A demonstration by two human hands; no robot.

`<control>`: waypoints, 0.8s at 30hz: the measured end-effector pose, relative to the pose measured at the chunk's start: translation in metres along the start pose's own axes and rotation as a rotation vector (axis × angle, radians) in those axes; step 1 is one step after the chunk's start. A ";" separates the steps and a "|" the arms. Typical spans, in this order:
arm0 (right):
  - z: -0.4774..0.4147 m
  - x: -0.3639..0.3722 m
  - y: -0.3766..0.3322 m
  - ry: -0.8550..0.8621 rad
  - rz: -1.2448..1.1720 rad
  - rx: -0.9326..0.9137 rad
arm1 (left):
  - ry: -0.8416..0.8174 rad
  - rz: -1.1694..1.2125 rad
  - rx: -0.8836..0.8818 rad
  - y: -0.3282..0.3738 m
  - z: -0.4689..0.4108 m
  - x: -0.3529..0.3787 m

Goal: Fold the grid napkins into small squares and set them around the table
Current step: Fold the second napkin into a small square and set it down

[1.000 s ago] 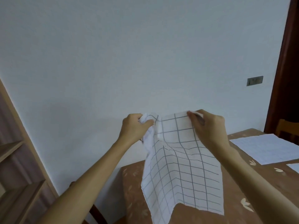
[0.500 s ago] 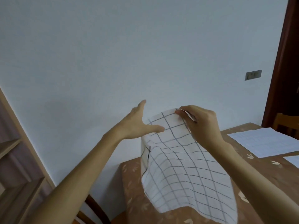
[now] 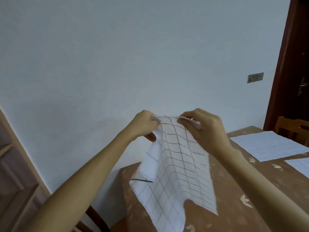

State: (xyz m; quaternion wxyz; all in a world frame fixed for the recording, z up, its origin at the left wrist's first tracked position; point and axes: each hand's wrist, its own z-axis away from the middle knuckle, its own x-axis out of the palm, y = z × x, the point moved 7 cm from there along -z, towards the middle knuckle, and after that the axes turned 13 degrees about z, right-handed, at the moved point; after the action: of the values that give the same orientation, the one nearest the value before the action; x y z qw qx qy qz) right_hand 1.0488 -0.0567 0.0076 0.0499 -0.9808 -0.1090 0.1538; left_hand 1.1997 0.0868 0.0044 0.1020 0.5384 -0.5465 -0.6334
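The grid napkin [image 3: 175,166] hangs in the air above the near corner of the bench [image 3: 234,215], held by its top edge. The left hand [image 3: 145,126] has its fingers pinched together on the top left corner. The right hand [image 3: 204,129] has its fingers clamped on the top right corner, where the cloth is bunched under the thumb. The lower part of the napkin drapes down toward the bench; whether its lower edge touches the surface cannot be told.

Step in hand, as judged: squaring up the cloth before the first fold.

1. Keep both pinches at the true corners. The left side of the cloth is curled under itself; work that curl flat before folding.
2. Draw the hands apart until the top edge is taut and level.
3. Use the printed grid lines as guides so that edges meet edge to edge.
4. Lower the cloth onto bare bench surface, well clear of the two other napkins [image 3: 270,144] that lie flat at the far right.

Pose: both forearms extend forward and upward from the lower corners of the view and converge on the napkin. The hands sit near each other at the same height, knuckles away from the body, wrists slightly bent inward.
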 end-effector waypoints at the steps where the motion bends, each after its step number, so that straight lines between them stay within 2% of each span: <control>1: 0.006 0.003 -0.004 -0.026 0.000 0.008 | -0.001 0.075 -0.039 0.002 0.002 -0.002; 5: 0.029 0.023 -0.018 -0.190 -0.081 0.140 | -0.030 0.323 -0.139 0.012 0.005 -0.008; 10: 0.027 0.018 -0.032 -0.118 -0.194 0.128 | 0.011 0.603 -0.228 0.012 0.005 -0.022; 12: 0.025 0.016 -0.033 -0.197 -0.278 0.143 | 0.026 0.680 -0.245 0.010 0.006 -0.027; 16: 0.029 0.026 -0.034 -0.493 -0.261 0.230 | 0.056 0.727 -0.248 0.004 0.004 -0.033; 20: 0.026 0.034 -0.023 -0.422 -0.117 0.268 | 0.012 0.736 -0.220 0.006 0.008 -0.031; 24: 0.023 0.029 -0.002 -0.360 -0.087 0.367 | -0.125 0.576 -0.104 0.012 0.016 -0.030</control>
State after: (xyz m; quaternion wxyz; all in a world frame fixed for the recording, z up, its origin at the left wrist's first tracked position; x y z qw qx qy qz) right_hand 1.0678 -0.0468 -0.0226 0.2131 -0.9066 -0.1283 0.3409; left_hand 1.1938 0.1129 0.0287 0.2708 0.3153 -0.6488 -0.6374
